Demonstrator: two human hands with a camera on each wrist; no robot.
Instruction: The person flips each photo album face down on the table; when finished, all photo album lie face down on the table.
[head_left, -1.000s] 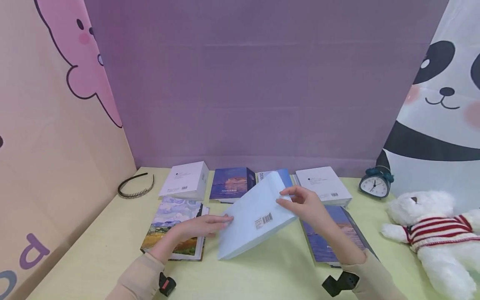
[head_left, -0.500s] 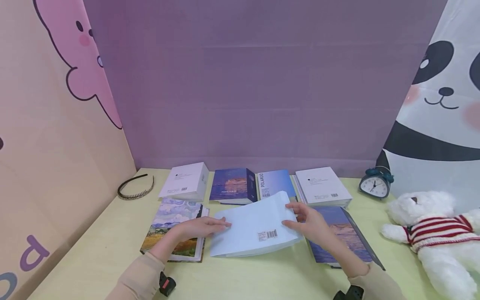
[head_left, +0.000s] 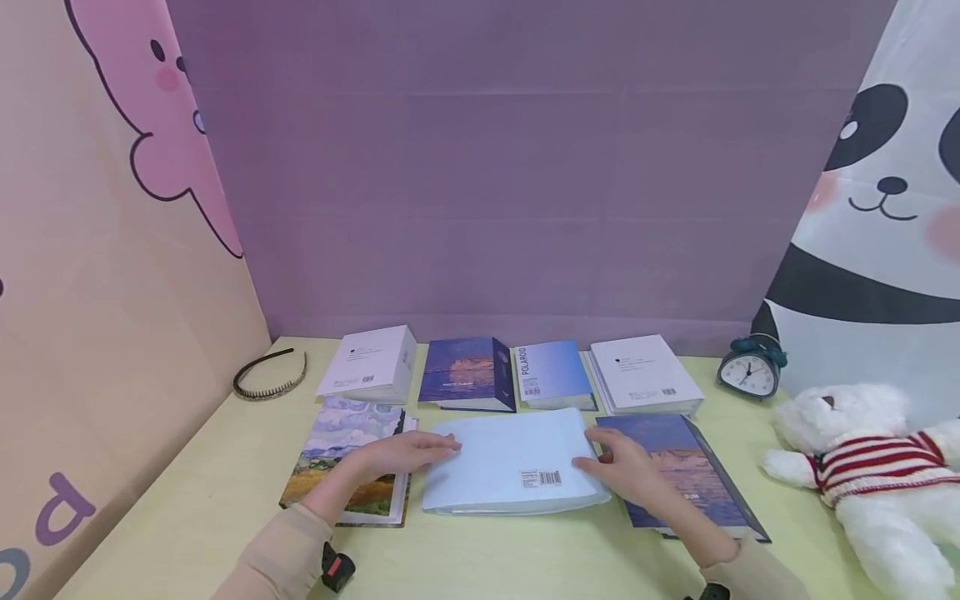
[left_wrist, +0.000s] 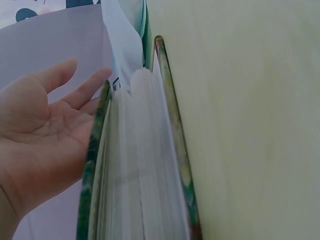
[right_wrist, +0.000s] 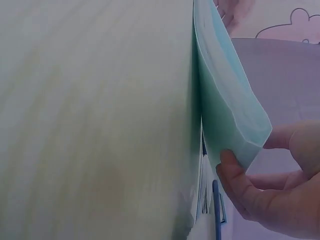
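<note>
A thin, light blue album (head_left: pixel 510 458) with a barcode label lies back side up, low over the middle of the table. My right hand (head_left: pixel 622 462) holds its right edge. In the right wrist view, the fingers of the right hand (right_wrist: pixel 280 200) curl against the album's spine (right_wrist: pixel 247 145), with the thumb on the other side. My left hand (head_left: pixel 401 458) reaches over a landscape-painted album (head_left: pixel 352 433), its extended fingertips touching the blue album's left edge. In the left wrist view the left hand (left_wrist: pixel 55 110) is spread beside the painted album's cover.
Along the back stand a white album (head_left: pixel 367 362), a dark blue photo album (head_left: pixel 461 367), a blue Polaroid album (head_left: pixel 551 367) and another white album (head_left: pixel 641 371). A seascape album (head_left: pixel 660 450) lies beneath my right forearm. Headband (head_left: pixel 262 379), alarm clock (head_left: pixel 750 371) and teddy bear (head_left: pixel 870 475) flank them.
The light blue album has come down from a tilt to nearly flat, uncovering the Polaroid album behind. My right hand has moved down and slightly right with it; the left hand has barely moved.
</note>
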